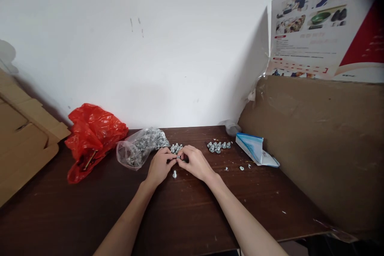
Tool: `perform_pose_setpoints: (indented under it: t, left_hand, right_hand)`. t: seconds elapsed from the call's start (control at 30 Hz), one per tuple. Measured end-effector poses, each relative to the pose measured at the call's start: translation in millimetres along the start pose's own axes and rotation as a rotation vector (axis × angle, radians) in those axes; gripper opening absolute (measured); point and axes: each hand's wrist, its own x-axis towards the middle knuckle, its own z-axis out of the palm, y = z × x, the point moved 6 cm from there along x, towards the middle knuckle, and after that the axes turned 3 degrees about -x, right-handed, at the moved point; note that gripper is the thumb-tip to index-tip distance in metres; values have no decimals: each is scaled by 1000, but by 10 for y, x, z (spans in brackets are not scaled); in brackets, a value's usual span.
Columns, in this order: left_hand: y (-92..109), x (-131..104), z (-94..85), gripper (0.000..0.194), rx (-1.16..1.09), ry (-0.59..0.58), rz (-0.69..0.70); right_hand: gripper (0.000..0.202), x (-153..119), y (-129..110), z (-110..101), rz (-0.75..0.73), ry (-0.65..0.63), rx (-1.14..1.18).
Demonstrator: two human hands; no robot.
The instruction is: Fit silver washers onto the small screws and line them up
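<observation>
My left hand (162,165) and my right hand (193,162) meet at the middle of the table, their fingertips pinched together on a small silver bolt (178,157). The fingers cover most of that bolt. Just below my hands, a single silver bolt (175,174) stands on the dark wood. Right behind my fingers is a group of several bolts (176,148), partly hidden by my right hand. Further right, a second group of bolts (218,147) sits close together. A clear plastic bag (132,156) full of small metal parts lies to the left of my left hand.
A red plastic bag (93,136) is at the left, near a cardboard piece (21,128). At the right lie a blue and white packet (255,150) and small scraps (241,168). A large cardboard panel (318,140) borders the table's right side; a white wall (168,56) stands behind.
</observation>
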Motion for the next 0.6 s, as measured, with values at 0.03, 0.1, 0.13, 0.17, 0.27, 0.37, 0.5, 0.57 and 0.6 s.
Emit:
perform_pose_setpoints:
  t: [0.03,0.1,0.13,0.17,0.27,0.37,0.5,0.57,0.6]
  left_hand:
    - [-8,3,6,14,0,-3,-4]
    - [-22,10,17,15,-7,-15,-17]
    - [-29,15,21,15,-13,-21,-26]
    - [-36,20,24,14,-19,-28,-37]
    - [-59,32,23,14,-34,-36,-72]
    - [-74,39,15,15,-49,-25,-82]
    - [-82,44,21,15,-39,-40,-94]
    - [-79,45,24,15,-33,-49,-96]
    - [-78,45,24,15,-33,-50,-95]
  right_hand:
    - [8,2,2,5,6,-4,-2]
    - [7,4,6,10,19,-5,-1]
    - [7,3,6,10,21,-3,0]
    - [7,2,3,10,19,1,3]
    - [12,-9,-15,22,-13,0,21]
    - [14,-18,-16,52,-27,-14,36]
    - [7,-8,22,89,18,4,35]
    - [7,1,45,105,58,16,24]
    - [9,4,56,111,81,19,14]
